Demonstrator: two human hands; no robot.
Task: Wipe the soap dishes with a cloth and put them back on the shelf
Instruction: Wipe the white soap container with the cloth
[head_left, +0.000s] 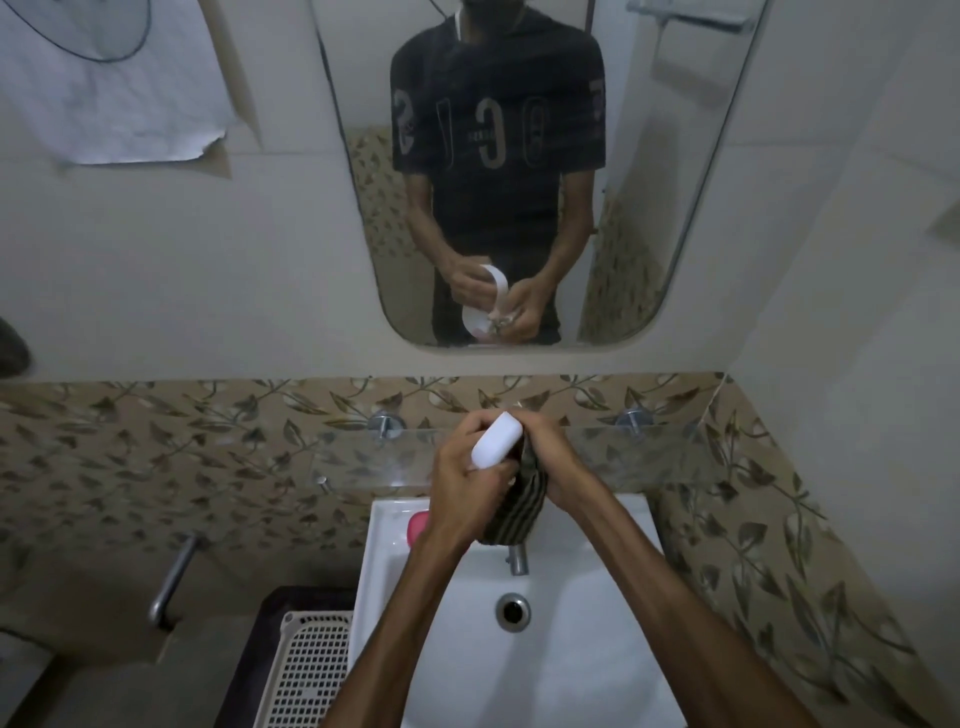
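1. Hands meet above the sink (395, 587), just in front of the glass shelf (649, 452).
2. Left hand (465, 478) grips a white soap dish (496, 439), tilted up on end.
3. Right hand (558, 462) clutches a dark striped cloth (514, 512) pressed against the dish (cloth tail hangs toward the tap (518, 558)).
4. Pink soap dish (417, 526) sits on the sink's back left corner.

one white soap dish (496, 439), one striped cloth (514, 512), one pink soap (418, 526)
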